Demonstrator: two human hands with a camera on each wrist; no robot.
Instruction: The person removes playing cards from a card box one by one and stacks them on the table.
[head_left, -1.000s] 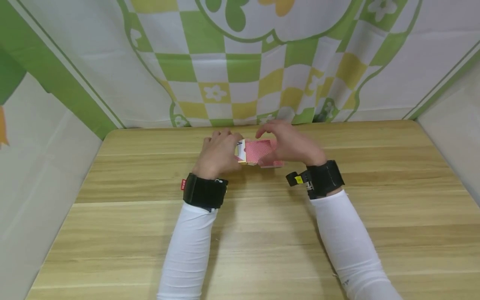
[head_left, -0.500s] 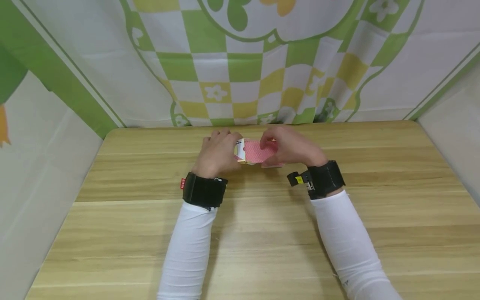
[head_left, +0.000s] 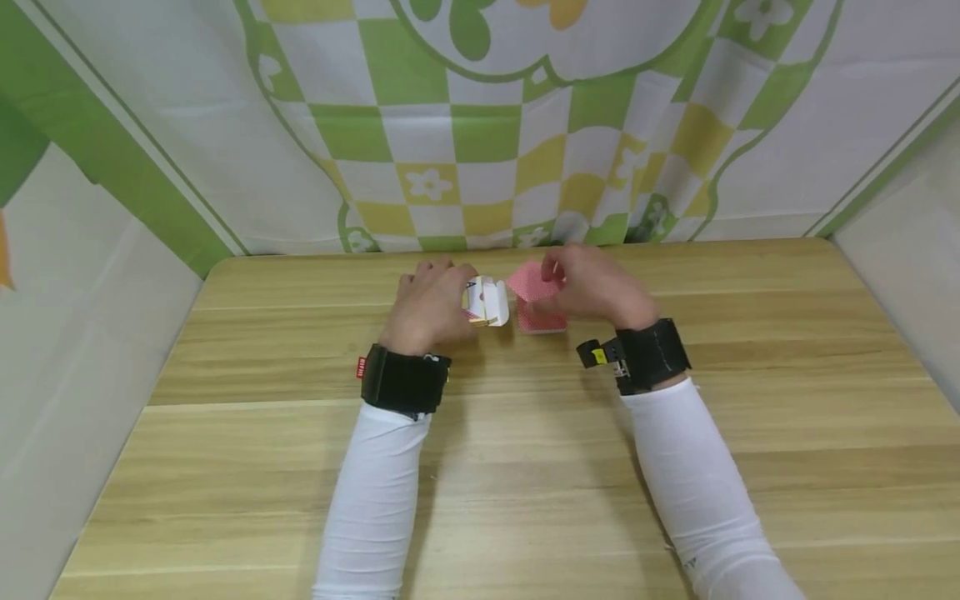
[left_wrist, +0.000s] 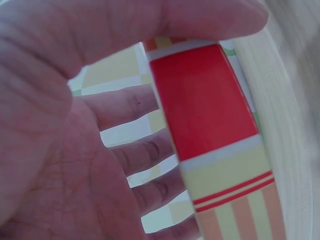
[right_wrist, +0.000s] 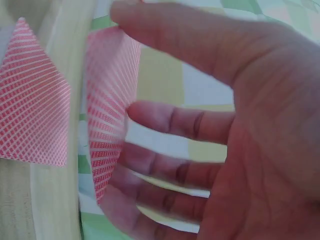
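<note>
My left hand holds a small card box, its white flap open toward the right. In the left wrist view the thumb lies along one side of the box and the fingers are behind it; a red panel and stripes show. At the right, my right hand pinches a red-patterned playing card, tilted above the table. Whether it is one card or several I cannot tell. Below it, more red-backed playing cards lie on the table, partly covered by the hand.
The wooden table reaches back to a green, white and yellow checked cloth. Both hands work near its back edge. Black straps circle the wrists, and a loose strap end sticks out from the right one.
My right hand has pinched the card, drawn it right, off the box, and tilted it up. The white flap now shows. My left hand stays nearly in place with the card box.
</note>
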